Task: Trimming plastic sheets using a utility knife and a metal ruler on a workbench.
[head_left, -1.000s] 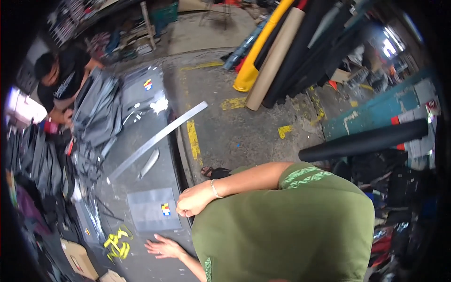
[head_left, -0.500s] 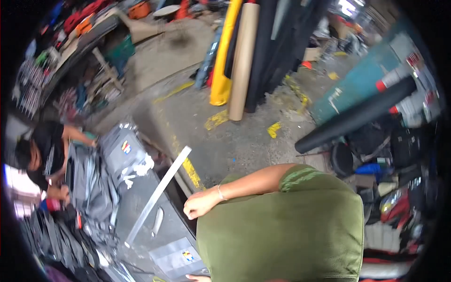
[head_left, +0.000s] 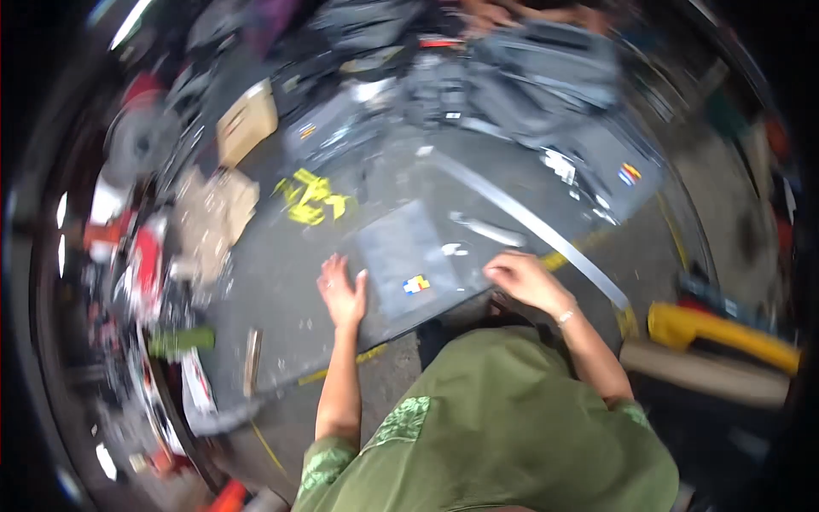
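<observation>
On the dark table before me lies a flat grey fabric panel (head_left: 394,247) with a small coloured patch near its front edge. My left hand (head_left: 343,294) rests at the panel's left side, fingers spread and holding nothing. Over the table's front edge, to the right of the panel, is my right hand (head_left: 527,280), its fingers curled in with nothing visible in them. Beyond it lie a pale, slim tool that looks like a utility knife (head_left: 488,229) and a long metal ruler (head_left: 533,224) set diagonally. Motion blurs fine detail.
Bright yellow strips (head_left: 309,198) sit left of the panel, near crumpled brown paper (head_left: 213,218) and a cardboard piece (head_left: 247,124). Grey bags (head_left: 546,64) crowd the far side, where another person's hands show. Fabric rolls (head_left: 725,337) lie at right.
My view has swung from the right side down to the table. My left hand, barely showing before, is now fully visible. The right hand remains by the table edge, still curled.
</observation>
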The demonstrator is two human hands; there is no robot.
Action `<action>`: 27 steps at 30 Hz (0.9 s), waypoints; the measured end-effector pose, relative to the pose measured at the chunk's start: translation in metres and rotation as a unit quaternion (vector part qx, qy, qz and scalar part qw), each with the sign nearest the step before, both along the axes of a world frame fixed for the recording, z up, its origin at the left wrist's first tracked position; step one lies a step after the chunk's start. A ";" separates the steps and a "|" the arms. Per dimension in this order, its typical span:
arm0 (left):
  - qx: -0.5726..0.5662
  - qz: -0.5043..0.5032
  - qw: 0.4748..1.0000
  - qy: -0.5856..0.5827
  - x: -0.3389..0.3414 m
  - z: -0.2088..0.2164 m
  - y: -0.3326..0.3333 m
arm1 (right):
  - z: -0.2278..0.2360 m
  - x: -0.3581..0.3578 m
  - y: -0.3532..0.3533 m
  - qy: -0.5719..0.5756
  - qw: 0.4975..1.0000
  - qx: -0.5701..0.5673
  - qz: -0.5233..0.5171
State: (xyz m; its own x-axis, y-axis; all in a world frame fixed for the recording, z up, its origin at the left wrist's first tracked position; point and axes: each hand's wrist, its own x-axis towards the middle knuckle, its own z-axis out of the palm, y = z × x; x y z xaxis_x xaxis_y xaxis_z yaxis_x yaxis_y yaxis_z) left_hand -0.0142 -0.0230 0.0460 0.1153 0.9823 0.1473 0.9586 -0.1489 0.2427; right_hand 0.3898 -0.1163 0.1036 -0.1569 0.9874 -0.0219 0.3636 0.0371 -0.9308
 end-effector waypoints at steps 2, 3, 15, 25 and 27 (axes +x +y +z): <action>0.007 0.003 1.000 -0.021 -0.006 -0.007 -0.006 | 0.003 -0.001 0.016 -0.017 0.999 0.015 -0.028; -0.007 0.005 1.000 -0.017 -0.001 -0.005 -0.006 | -0.002 0.004 0.023 -0.012 0.999 0.009 -0.041; -0.018 0.038 0.998 -0.040 0.002 -0.011 -0.006 | -0.017 0.020 0.061 -0.256 0.967 0.003 -0.012; -0.012 0.032 0.998 -0.053 0.004 -0.012 -0.002 | -0.064 0.062 0.075 -0.062 0.991 -0.104 -0.062; -0.013 0.031 0.998 -0.057 0.000 -0.014 -0.004 | -0.062 0.077 0.074 0.004 0.992 -0.099 -0.082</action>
State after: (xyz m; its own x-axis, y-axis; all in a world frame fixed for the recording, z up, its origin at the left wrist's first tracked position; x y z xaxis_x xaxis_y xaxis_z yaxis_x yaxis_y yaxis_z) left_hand -0.0141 -0.0268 0.0320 0.0375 0.9907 0.1307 0.9317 -0.0820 0.3539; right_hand 0.4667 -0.0426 0.0412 0.0053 0.9762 -0.2169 0.3424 -0.2056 -0.9168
